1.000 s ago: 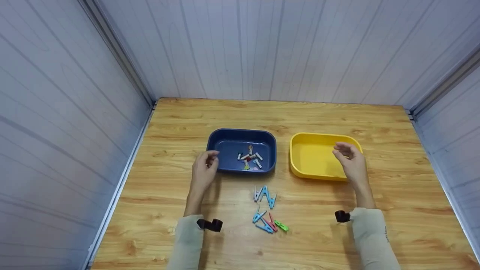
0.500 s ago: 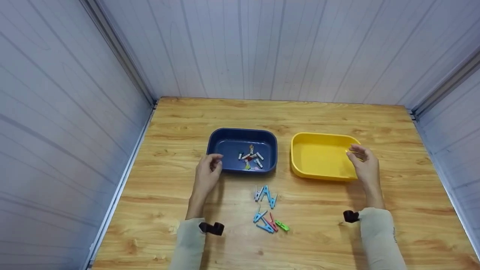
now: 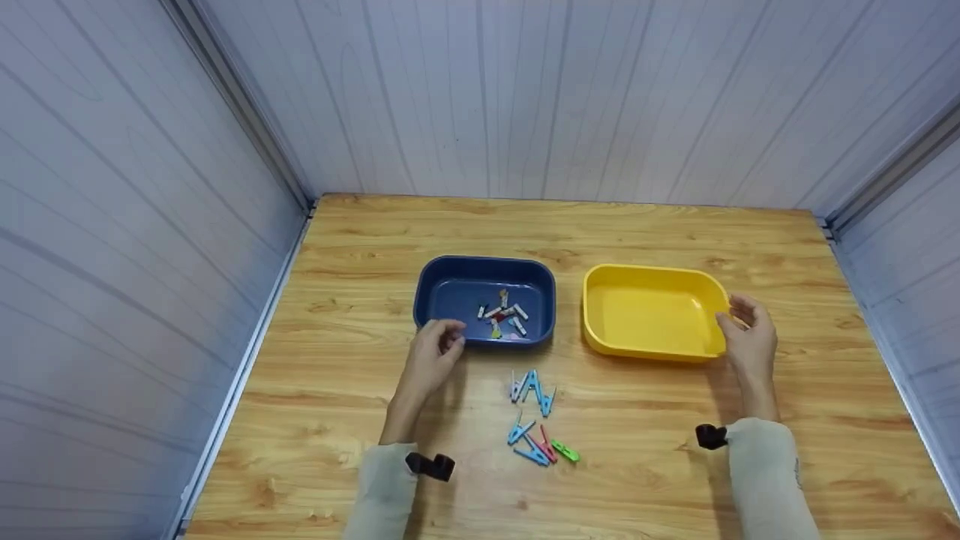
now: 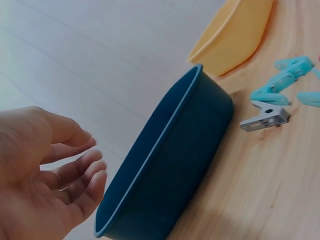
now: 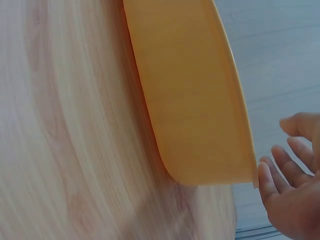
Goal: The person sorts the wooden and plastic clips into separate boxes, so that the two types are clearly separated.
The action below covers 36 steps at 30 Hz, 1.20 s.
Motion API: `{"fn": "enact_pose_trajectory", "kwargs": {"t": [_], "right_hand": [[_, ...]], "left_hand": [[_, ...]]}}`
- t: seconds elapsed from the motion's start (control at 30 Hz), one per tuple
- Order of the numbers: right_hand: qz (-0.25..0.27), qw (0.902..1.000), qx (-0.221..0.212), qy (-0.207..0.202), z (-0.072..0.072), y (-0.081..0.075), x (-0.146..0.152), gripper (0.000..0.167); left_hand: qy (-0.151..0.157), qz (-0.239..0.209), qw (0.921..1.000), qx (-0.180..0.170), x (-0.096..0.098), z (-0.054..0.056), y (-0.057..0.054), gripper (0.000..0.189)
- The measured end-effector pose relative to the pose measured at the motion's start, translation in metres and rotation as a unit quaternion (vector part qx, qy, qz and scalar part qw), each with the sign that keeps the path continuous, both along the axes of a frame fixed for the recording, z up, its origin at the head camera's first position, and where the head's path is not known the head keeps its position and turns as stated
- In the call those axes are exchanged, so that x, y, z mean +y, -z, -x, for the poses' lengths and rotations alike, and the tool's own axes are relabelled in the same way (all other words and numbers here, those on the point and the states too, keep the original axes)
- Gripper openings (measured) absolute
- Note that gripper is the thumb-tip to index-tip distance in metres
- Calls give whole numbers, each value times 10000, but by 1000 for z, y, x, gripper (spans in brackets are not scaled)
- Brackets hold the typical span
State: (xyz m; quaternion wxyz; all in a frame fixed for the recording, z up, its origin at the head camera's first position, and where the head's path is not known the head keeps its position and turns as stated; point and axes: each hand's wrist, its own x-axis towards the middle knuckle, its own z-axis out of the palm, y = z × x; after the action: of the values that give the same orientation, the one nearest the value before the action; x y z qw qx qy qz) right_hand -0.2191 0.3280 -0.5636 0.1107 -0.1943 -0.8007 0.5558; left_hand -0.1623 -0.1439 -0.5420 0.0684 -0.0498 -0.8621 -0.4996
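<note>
The left hand (image 3: 433,356) is by the near-left corner of the blue container (image 3: 454,298), the right hand (image 3: 752,346) at the right end of the yellow container (image 3: 649,307), both loosely curled, holding nothing. Small clips (image 3: 518,326) lie inside the blue container; coloured clothespins (image 3: 565,451) on the table (image 3: 637,480).

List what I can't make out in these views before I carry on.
Head: the small pieces in the blue tray are too small to identify.
Left wrist: the tray's near wall hides those pieces; the right edge cuts off a blue clothespin.
Right wrist: the top edge cuts off the yellow tray, its wall hides the inside, and right hand contact is unclear.
</note>
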Motion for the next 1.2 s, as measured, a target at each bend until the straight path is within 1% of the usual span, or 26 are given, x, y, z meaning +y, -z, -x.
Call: {"fn": "enact_pose_trajectory", "kwargs": {"t": [0.1, 0.17, 0.23, 0.33, 0.4, 0.5, 0.67, 0.73, 0.87, 0.97, 1.13, 1.2], "right_hand": [[47, 9997, -30, 246, 0, 1, 3, 46], [13, 9994, -81, 333, 0, 3, 5, 45], [-19, 9992, -114, 384, 0, 5, 7, 45], [-157, 9988, -153, 446, 0, 8, 10, 44], [-211, 9985, -185, 460, 0, 9, 11, 44], [-287, 9982, -287, 447, 0, 9, 11, 44], [-249, 9977, -425, 473, 1, 8, 12, 43], [-224, 9974, -495, 472, 1, 9, 12, 43], [-201, 9970, -560, 497, 1, 10, 13, 44], [-55, 9970, -554, 543, 1, 11, 12, 45], [128, 9959, -626, 637, 2, 12, 12, 43], [159, 9953, -669, 678, 2, 12, 12, 43]], "left_hand": [[187, 99, 9997, -114, 4, -2, 3, 16], [264, 177, 9993, -180, 7, -2, 5, 17], [335, 246, 9989, -237, 10, -3, 8, 17], [522, 312, 9977, -315, 15, -4, 13, 18], [661, 348, 9963, -429, 19, -4, 17, 19], [876, 446, 9929, -671, 26, -6, 23, 19], [1155, 746, 9844, -1102, 38, -8, 33, 21], [1198, 850, 9821, -1178, 43, -8, 36, 21], [1229, 1010, 9812, -1095, 51, -10, 42, 20], [1216, 1088, 9801, -1134, 55, -11, 44, 19], [1239, 1232, 9738, -1456, 60, -12, 46, 21], [1270, 1322, 9713, -1513, 61, -12, 47, 21]]}}
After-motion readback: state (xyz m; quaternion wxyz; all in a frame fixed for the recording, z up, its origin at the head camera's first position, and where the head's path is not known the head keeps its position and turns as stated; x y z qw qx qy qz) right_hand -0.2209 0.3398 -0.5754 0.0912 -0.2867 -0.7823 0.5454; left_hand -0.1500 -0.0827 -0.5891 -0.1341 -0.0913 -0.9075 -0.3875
